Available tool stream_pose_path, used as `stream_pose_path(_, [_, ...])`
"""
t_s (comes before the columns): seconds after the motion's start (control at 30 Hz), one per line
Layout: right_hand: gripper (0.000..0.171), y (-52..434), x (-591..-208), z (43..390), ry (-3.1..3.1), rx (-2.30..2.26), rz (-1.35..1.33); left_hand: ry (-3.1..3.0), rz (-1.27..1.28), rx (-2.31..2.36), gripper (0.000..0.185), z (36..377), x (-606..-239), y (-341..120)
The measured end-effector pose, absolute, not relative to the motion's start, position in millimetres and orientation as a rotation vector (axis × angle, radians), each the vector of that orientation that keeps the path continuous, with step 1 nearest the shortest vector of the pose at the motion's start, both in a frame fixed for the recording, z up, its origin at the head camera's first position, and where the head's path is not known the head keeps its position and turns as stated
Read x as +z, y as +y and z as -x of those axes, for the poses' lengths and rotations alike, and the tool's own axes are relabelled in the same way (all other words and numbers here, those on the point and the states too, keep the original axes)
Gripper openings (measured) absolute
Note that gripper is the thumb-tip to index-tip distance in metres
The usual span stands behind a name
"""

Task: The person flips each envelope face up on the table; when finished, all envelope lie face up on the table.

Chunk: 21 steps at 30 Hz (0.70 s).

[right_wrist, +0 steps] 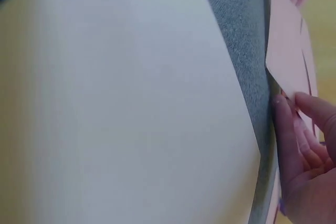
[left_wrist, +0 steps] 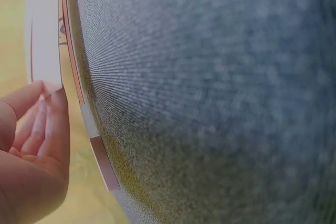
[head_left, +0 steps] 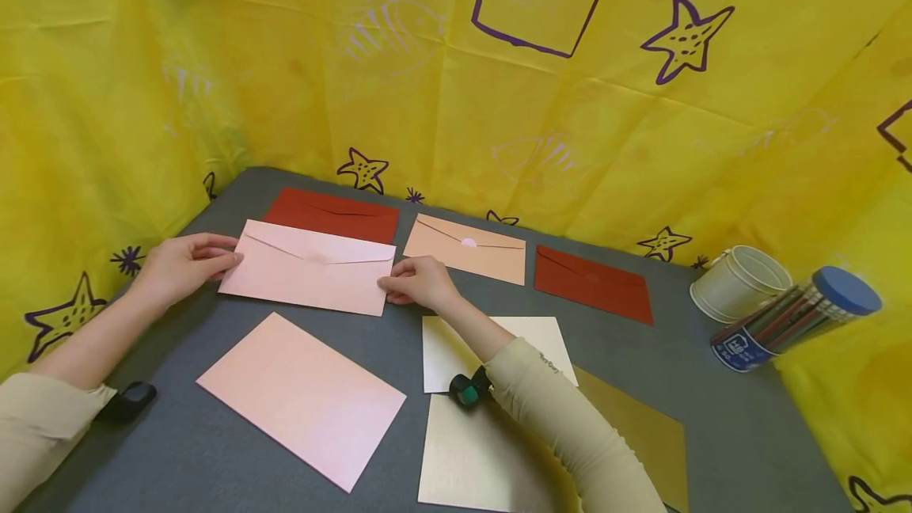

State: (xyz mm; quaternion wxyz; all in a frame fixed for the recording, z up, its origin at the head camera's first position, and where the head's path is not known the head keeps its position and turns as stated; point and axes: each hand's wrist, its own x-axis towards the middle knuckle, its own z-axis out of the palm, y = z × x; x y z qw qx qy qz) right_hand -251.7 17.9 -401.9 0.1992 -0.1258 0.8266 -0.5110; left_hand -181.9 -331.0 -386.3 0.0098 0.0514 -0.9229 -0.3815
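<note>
yellow star-print cloth [head_left: 427,85] draped as backdrop on all sides; grey table [head_left: 712,418] below; bright even light.

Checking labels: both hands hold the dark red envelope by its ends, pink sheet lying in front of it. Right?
Not quite. The head view shows the left hand and right hand holding the pink envelope, not a dark red one. The pink sheet does lie in front.

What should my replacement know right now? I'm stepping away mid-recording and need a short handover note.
Left hand holds the left end of the pink envelope; right hand pinches its right end. The envelope lies on the grey table, flap shut, over a dark red envelope. The pink sheet lies flat in front of it, not yet inside. Left to do, probably: open the flap and insert the sheet.
</note>
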Motion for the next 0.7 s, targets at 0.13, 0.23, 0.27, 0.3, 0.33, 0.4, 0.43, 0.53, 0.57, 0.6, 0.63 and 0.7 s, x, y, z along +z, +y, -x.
stream_pose_path(0.13, [0.017,10.1,-402.8,253.0,2.295,-1.427,0.291,-2.919,-0.186,-1.106,0.059,181.7,-388.5,-335.0])
stream_pose_path(0.23, [0.015,5.8,-403.7,253.1,2.307,-1.407,0.289,-2.944,-0.177,-1.056,0.055,181.2,-389.6,-337.5])
stream_pose_path(0.27, [0.015,4.6,-403.6,253.0,2.310,-1.402,0.287,-2.952,-0.171,-1.043,0.054,181.0,-389.7,-337.9])
stream_pose_path(0.3, [0.015,3.5,-403.6,252.8,2.311,-1.398,0.283,-2.955,-0.166,-1.030,0.052,180.7,-389.7,-338.0])
stream_pose_path(0.33, [0.014,2.6,-403.5,252.8,2.311,-1.397,0.277,-2.958,-0.159,-1.024,0.051,180.4,-389.4,-338.0])
stream_pose_path(0.4, [0.015,0.7,-402.6,252.1,2.308,-1.396,0.260,-2.958,-0.148,-1.010,0.049,179.9,-388.9,-337.7])
stream_pose_path(0.43, [0.015,-0.2,-402.0,251.7,2.307,-1.396,0.250,-2.960,-0.147,-1.008,0.048,179.7,-388.6,-337.5])
stream_pose_path(0.53, [0.015,-2.1,-400.7,250.6,2.311,-1.390,0.216,-2.964,-0.143,-0.990,0.047,179.3,-387.8,-336.2])
stream_pose_path(0.57, [0.016,-2.6,-400.6,250.3,2.315,-1.387,0.208,-2.966,-0.144,-0.985,0.047,179.2,-387.7,-335.8])
stream_pose_path(0.6, [0.016,-3.0,-400.5,250.1,2.318,-1.384,0.201,-2.966,-0.143,-0.978,0.047,179.2,-387.9,-335.5])
stream_pose_path(0.63, [0.016,-3.4,-400.8,250.1,2.318,-1.384,0.199,-2.967,-0.144,-0.973,0.046,179.1,-387.8,-335.0])
stream_pose_path(0.7, [0.016,-3.9,-401.5,250.2,2.319,-1.383,0.202,-2.964,-0.132,-0.956,0.045,179.1,-388.4,-334.5])
